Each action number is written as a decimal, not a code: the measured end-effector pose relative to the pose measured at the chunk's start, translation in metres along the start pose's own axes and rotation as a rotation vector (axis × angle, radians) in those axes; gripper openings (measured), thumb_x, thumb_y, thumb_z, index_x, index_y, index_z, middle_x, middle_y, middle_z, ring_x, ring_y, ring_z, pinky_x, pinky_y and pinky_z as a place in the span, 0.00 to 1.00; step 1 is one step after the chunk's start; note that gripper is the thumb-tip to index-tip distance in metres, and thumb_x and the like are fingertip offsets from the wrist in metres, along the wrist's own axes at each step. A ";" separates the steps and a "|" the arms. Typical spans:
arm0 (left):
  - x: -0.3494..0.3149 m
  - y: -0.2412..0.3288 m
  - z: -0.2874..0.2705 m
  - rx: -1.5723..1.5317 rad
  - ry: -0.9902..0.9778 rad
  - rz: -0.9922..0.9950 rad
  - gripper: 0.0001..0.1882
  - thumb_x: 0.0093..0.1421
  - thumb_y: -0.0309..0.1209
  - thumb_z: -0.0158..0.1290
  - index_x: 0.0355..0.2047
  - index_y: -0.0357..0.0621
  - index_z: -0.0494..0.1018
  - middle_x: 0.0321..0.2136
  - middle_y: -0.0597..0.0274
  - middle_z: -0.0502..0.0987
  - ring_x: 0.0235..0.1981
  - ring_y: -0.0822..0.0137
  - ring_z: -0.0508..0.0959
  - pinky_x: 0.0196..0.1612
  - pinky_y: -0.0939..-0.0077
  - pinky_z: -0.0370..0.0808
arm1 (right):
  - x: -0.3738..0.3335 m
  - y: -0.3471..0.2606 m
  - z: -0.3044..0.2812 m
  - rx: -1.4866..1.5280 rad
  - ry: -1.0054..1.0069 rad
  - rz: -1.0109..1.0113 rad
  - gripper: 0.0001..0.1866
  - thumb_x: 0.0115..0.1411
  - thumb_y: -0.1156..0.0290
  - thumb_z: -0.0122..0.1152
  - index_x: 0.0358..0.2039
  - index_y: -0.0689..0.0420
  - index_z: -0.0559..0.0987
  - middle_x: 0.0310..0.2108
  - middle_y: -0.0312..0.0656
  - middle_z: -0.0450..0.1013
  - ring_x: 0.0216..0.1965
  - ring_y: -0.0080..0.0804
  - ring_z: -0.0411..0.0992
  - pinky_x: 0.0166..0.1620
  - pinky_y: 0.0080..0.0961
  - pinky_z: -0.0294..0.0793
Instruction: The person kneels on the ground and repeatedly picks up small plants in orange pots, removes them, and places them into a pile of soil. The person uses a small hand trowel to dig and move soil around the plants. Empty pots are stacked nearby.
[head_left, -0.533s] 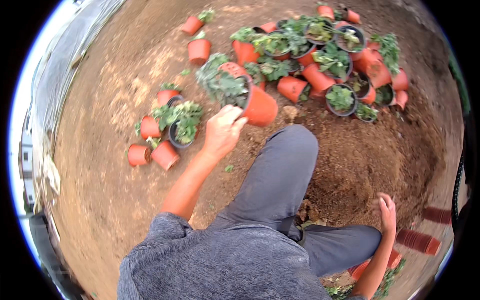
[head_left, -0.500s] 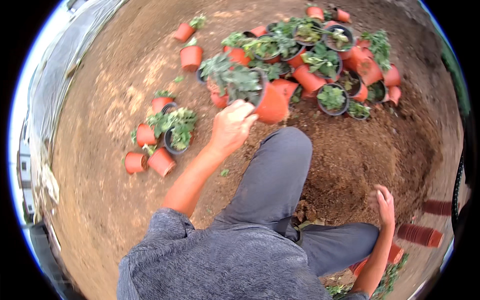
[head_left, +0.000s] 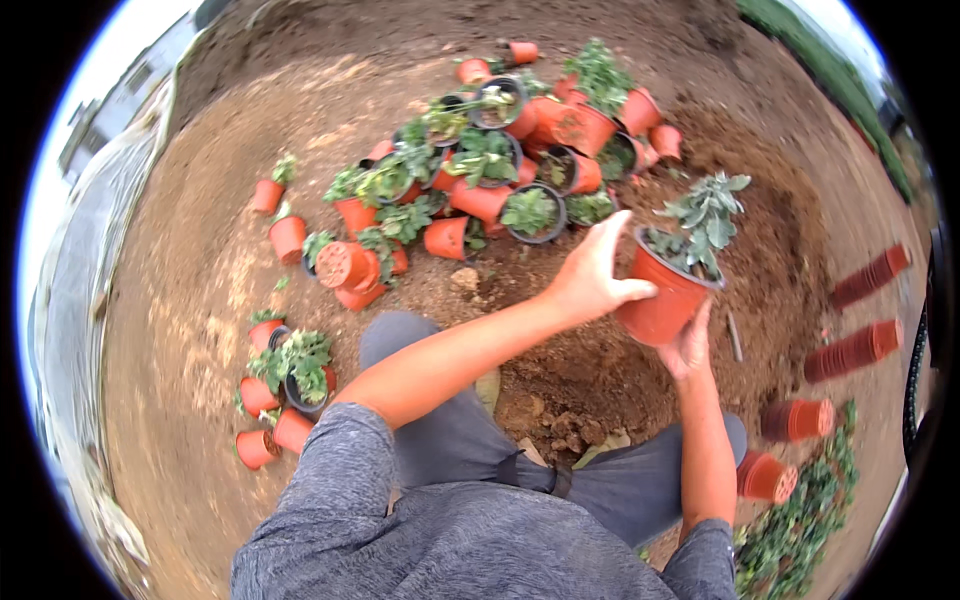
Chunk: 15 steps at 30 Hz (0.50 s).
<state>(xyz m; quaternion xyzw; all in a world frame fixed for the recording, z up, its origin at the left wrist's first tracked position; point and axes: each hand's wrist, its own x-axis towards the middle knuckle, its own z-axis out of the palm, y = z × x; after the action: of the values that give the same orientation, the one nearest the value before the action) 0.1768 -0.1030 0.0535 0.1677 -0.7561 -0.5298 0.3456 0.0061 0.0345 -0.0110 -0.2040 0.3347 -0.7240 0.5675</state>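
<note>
An orange-red plastic pot (head_left: 663, 303) with a leafy green plant (head_left: 706, 220) in it is held up, slightly tilted, over the heap of brown soil (head_left: 570, 370). My right hand (head_left: 688, 345) grips the pot from below and its near right side; the fingers behind it are partly hidden. At the pot's left side is my left hand (head_left: 592, 275), its thumb spread from the stretched fingers. The thumb tip lies at the pot's wall; whether it presses on it I cannot make out.
A pile of potted plants (head_left: 480, 205), many tipped over, lies beyond the soil. A smaller group of pots (head_left: 292, 430) is at the left. Along the right stand stacks of nested pots (head_left: 853, 352), with leafy plants (head_left: 800, 520) nearer me. Plastic sheeting (head_left: 95, 290) runs along the far left.
The potted plant has moved right, from over the pile to over the soil, and turned more upright. My right hand has come up from near my knee and taken hold; the left hand's fingers have spread.
</note>
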 end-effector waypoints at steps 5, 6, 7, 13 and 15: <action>0.008 -0.038 0.024 -0.555 -0.247 -0.296 0.55 0.41 0.41 0.71 0.63 0.36 0.50 0.57 0.51 0.64 0.58 0.60 0.66 0.61 0.63 0.64 | 0.004 -0.004 0.026 -0.421 0.115 -0.126 0.52 0.50 0.32 0.59 0.65 0.56 0.56 0.61 0.42 0.62 0.61 0.36 0.62 0.63 0.38 0.61; 0.014 -0.035 0.028 -0.586 -0.271 -0.310 0.55 0.41 0.41 0.72 0.62 0.36 0.51 0.57 0.51 0.64 0.58 0.60 0.66 0.61 0.63 0.64 | 0.004 -0.013 0.020 -0.506 0.116 -0.179 0.53 0.45 0.38 0.68 0.63 0.58 0.58 0.58 0.43 0.63 0.59 0.34 0.63 0.61 0.36 0.62; 0.020 -0.032 0.032 -0.615 -0.291 -0.326 0.55 0.40 0.40 0.72 0.62 0.36 0.51 0.57 0.52 0.65 0.58 0.61 0.67 0.62 0.63 0.63 | 0.004 -0.021 0.015 -0.592 0.113 -0.228 0.55 0.40 0.44 0.77 0.60 0.61 0.59 0.56 0.44 0.65 0.58 0.33 0.64 0.60 0.34 0.63; 0.023 -0.039 0.055 -0.693 -0.231 -0.409 0.47 0.42 0.33 0.71 0.59 0.37 0.57 0.54 0.54 0.69 0.56 0.62 0.69 0.61 0.64 0.64 | 0.002 -0.022 0.002 -0.465 0.219 -0.267 0.49 0.41 0.56 0.79 0.59 0.61 0.61 0.53 0.44 0.67 0.54 0.33 0.67 0.59 0.33 0.65; 0.021 -0.042 0.058 -0.726 -0.165 -0.462 0.45 0.44 0.30 0.70 0.59 0.38 0.58 0.53 0.54 0.70 0.55 0.62 0.70 0.60 0.65 0.65 | 0.003 -0.015 0.008 -0.354 0.264 -0.272 0.46 0.44 0.59 0.77 0.59 0.61 0.61 0.54 0.44 0.67 0.54 0.32 0.68 0.58 0.33 0.66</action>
<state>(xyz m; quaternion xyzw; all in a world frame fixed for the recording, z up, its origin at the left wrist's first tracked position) 0.1164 -0.0923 0.0102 0.1572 -0.4884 -0.8363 0.1931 0.0010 0.0313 0.0050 -0.2472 0.4969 -0.7442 0.3717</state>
